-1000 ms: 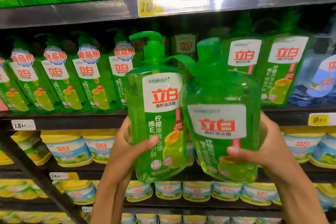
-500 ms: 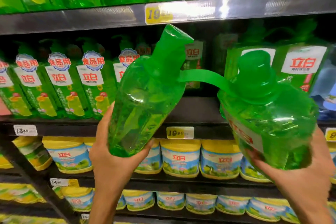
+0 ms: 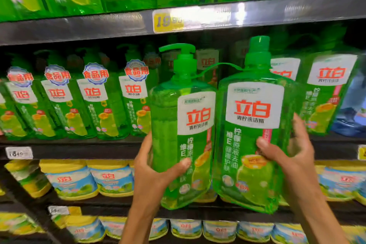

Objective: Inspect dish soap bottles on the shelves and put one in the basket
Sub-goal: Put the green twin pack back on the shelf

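Left hand [image 3: 156, 172] is clasping a green pump bottle [image 3: 182, 136]; right hand [image 3: 291, 156] is gripping a capped refill bottle [image 3: 255, 140] (joined by a strap), both upright, labels facing viewer, in front of shelf [image 3: 79, 25]. Best keeping both level w/ labels forward. Basket isn't showing.

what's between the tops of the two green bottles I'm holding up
In the head view, a thin green plastic strap arcs from the pump bottle neck to the screw-cap bottle neck, linking them; dim shelf stock shows behind.

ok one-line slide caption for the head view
Left hand holds a pump-top soap bottle, right hand its strap-joined cap-top twin, before stocked shelves.
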